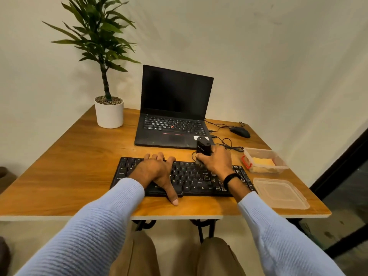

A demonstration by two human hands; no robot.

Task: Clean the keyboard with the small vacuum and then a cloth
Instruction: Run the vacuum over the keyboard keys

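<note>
Now vacuuming | right hand (pixel 216 163) grips small vacuum (pixel 203 149) on keyboard (pixel 191 178) | left hand (pixel 157 172) flat, steadying | next: sweep remaining rows.

Keyboard (pixel 191 176) key legends: K, L, M, Alt

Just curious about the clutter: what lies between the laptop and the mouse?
Thin black cables cross bare tabletop between laptop and mouse, seen in the head view.

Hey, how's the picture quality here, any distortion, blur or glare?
Head view: wide-angle distortion splays the table's sides; warm, dim lighting; the small vacuum in the right hand looks slightly soft; the laptop screen is dark with no glare.
</note>
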